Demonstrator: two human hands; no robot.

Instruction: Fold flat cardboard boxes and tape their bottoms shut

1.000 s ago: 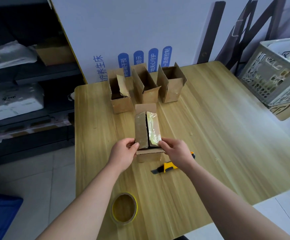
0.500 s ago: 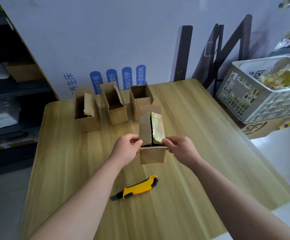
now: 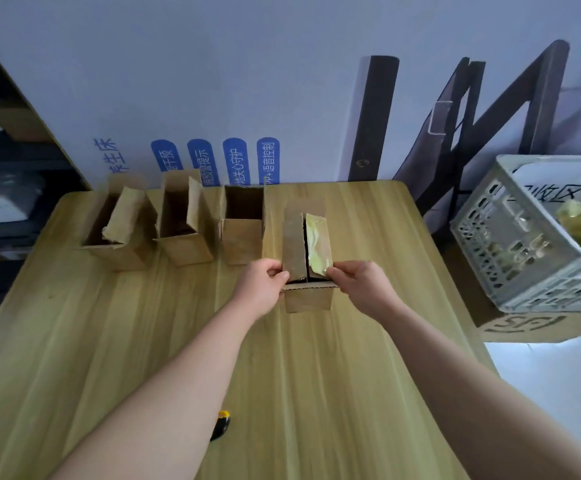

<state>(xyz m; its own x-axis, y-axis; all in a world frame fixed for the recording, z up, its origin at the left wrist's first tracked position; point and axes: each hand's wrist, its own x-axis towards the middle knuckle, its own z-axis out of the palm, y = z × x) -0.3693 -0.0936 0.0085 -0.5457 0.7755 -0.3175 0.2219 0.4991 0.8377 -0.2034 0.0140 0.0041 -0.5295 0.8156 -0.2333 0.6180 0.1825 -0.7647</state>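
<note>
A small cardboard box (image 3: 308,299) is held over the far middle of the wooden table (image 3: 74,341), its two long flaps up. The right flap carries yellowish old tape (image 3: 318,244). My left hand (image 3: 261,289) pinches the left flap's near corner. The taped flap's near corner is pinched by my right hand (image 3: 363,287). Three folded boxes stand in a row at the back: one on the left (image 3: 119,230), one in the middle (image 3: 183,223), one on the right (image 3: 242,225), just left of the held box.
A yellow and black utility knife (image 3: 220,426) lies on the table near my left forearm, mostly hidden. A white plastic crate (image 3: 524,244) with crumpled tape sits on a carton beyond the table's right edge. Dark shelving stands at the left.
My view has swung up and right. Both hands have carried the box farther back and right, level with the row of boxes. The tape roll has left view.
</note>
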